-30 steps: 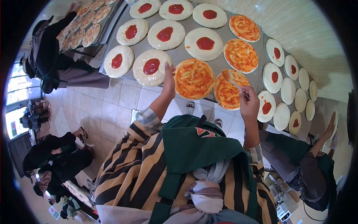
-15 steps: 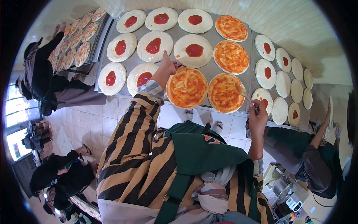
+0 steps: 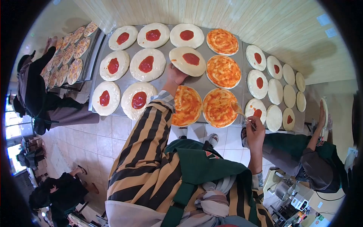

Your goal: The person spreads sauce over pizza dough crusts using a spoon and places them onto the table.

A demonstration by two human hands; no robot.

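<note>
- Dough round [image 3: 188,60] with a blob of red sauce in its middle lay on the steel table [image 3: 168,81], in the middle row; my left hand [image 3: 176,74] had its fingers curled on the near edge of it, though I could not tell from here how firmly they pinched.
- My right hand [image 3: 255,130] was closed round the handle of a spoon [image 3: 239,110], its bowl hanging over the right edge of the near sauced round [image 3: 219,108].
- Four rounds looked finished to me, sauce spread to the rim: that one, its left neighbour [image 3: 186,105], and two farther ones [image 3: 223,71].
- Eight on the left, as I judged it, kept only a central blob, so more spreading was left than done.
- Smaller bases [image 3: 275,90] on the right table were partly blobbed, partly bare.
- My sleeve [image 3: 145,140] hid part of the near left sauced round; a person [image 3: 314,166] on the right was cut off by the lens edge, and the far left trays [image 3: 70,51] were too small to read.
</note>
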